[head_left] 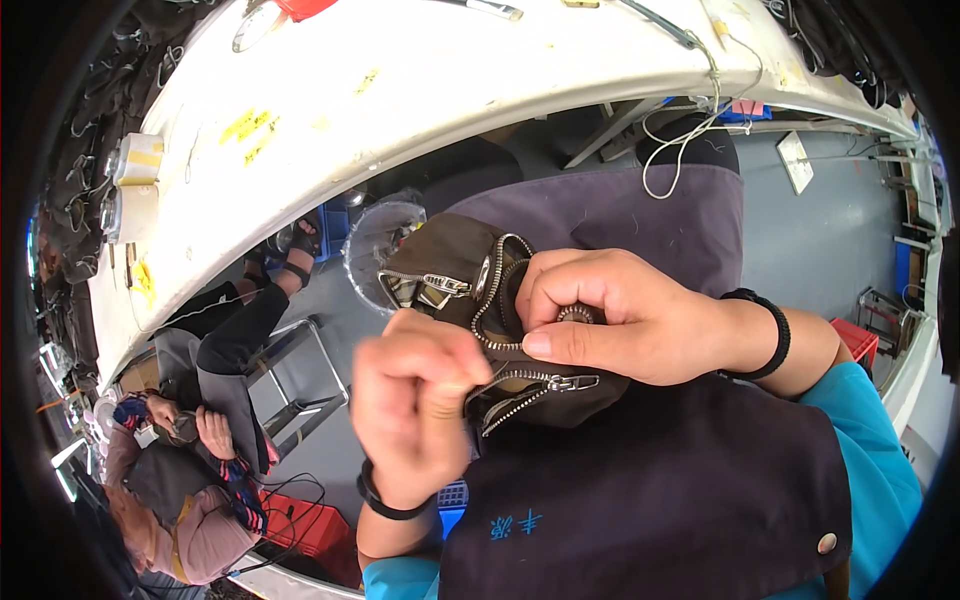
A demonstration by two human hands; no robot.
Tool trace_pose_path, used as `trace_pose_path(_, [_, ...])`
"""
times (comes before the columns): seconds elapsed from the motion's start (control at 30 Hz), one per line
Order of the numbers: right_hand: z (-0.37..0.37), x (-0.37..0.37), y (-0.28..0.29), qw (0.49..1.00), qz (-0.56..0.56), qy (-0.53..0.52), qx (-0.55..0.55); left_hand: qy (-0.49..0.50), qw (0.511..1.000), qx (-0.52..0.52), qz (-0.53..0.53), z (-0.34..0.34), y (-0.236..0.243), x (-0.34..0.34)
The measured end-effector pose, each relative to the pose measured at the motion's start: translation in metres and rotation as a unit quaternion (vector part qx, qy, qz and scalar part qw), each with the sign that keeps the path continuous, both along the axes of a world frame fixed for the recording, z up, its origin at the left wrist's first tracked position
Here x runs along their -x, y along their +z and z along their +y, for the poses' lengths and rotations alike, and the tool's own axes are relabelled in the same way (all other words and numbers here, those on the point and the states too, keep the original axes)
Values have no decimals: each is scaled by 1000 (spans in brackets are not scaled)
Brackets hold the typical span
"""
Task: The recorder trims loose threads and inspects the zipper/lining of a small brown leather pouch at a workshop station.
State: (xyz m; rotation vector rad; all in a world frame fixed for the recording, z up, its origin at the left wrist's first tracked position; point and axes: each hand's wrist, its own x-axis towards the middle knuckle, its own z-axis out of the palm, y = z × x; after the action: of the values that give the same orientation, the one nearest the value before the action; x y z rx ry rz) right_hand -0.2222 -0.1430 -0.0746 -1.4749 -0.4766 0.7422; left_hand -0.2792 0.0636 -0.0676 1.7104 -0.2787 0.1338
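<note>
A small dark brown zippered pouch (440, 245) rests over my lap, its metal-toothed zippers partly open. My right hand (640, 318) is closed on the pouch's zippered edge, thumb pressed against the teeth and fingers tucked behind. One silver zipper slider (447, 285) shows on the pouch's upper left; another slider (572, 382) lies below my right thumb. Close to the pouch's left side, my left hand (415, 400) is curled with thumb and fingers pinched together, slightly blurred. Whatever those fingers hold, if anything, is too unclear to name. My dark apron (650, 490) spreads beneath the pouch.
A white worktable (300, 130) curves across the far side, with a tool (660, 25) and looped white string (680, 150) at its edge. A clear bag-lined bin (370, 255) stands beyond the pouch. At left sits another person (190, 480), near a red crate (305, 530).
</note>
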Motion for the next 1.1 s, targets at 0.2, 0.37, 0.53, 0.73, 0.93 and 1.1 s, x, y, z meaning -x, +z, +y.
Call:
trace_pose_path(0.2, [0, 1, -1, 1000, -14, -5, -12, 62, 996, 54, 46, 13, 1, 10])
trace_pose_path(0.37, [-2, 1, -1, 1000, -3, 2, 10, 31, 959, -253, -122, 20, 19, 8])
trace_pose_path(0.53, [1, 4, -2, 1000, -12, -7, -2, 10, 952, -289, -104, 17, 24, 4])
trace_pose_path(0.73, [0, 6, -4, 1000, -20, -11, -5, 3, 949, -300, -99, 15, 25, 2])
trace_pose_path(0.93, [1, 6, -3, 999, -32, -12, -2, -6, 948, -301, -103, 14, 26, 0])
trace_pose_path(1.1, [3, 6, -3, 999, -41, -12, -3, -8, 950, -294, -104, 13, 26, -3])
